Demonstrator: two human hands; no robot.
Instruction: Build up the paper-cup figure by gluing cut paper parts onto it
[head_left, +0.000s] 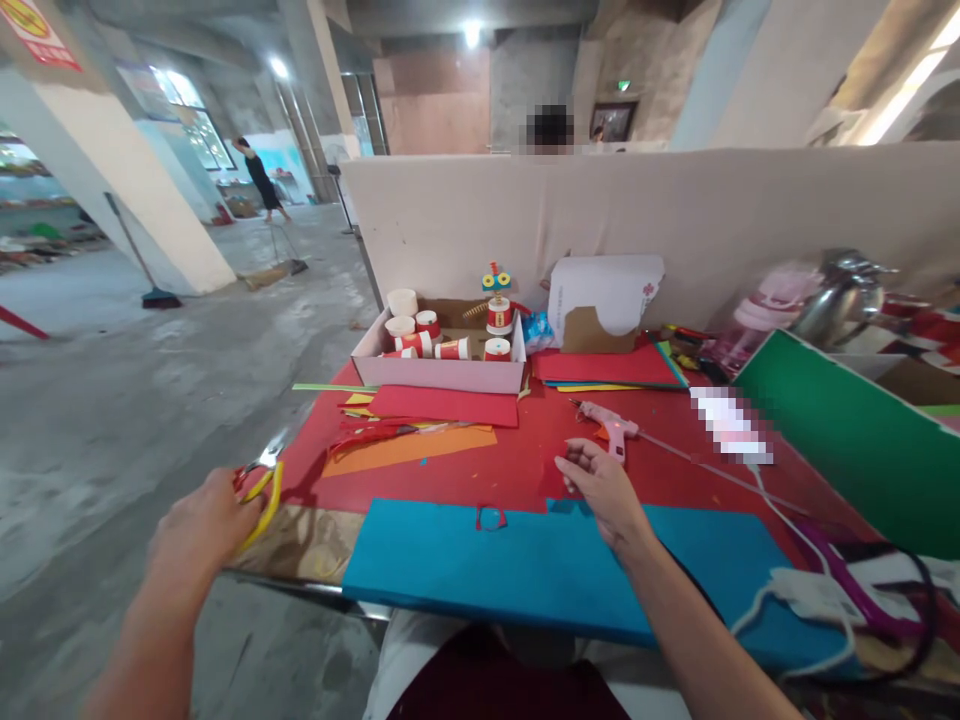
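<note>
My left hand point(199, 520) is closed round pliers point(268, 457) with red and yellow handles, held off the table's left front corner with the metal head pointing away. My right hand point(596, 485) hovers over the front half of the red tabletop, fingers loosely bent and apart, with nothing I can make out in them. Just behind it lies a pink glue gun point(611, 425), nozzle to the left. Below my hands a blue board point(465, 565) spans the table's front edge. On the board sits a small red piece with a round hole point(480, 517).
Red sheets point(442, 403), cut strips and an orange strip point(412, 450) lie at left. Behind stands a box point(442, 375) of paper cups with a cup figure point(499, 315). At right are a green panel point(847, 440), a steel kettle point(836, 295) and a white cable point(795, 525).
</note>
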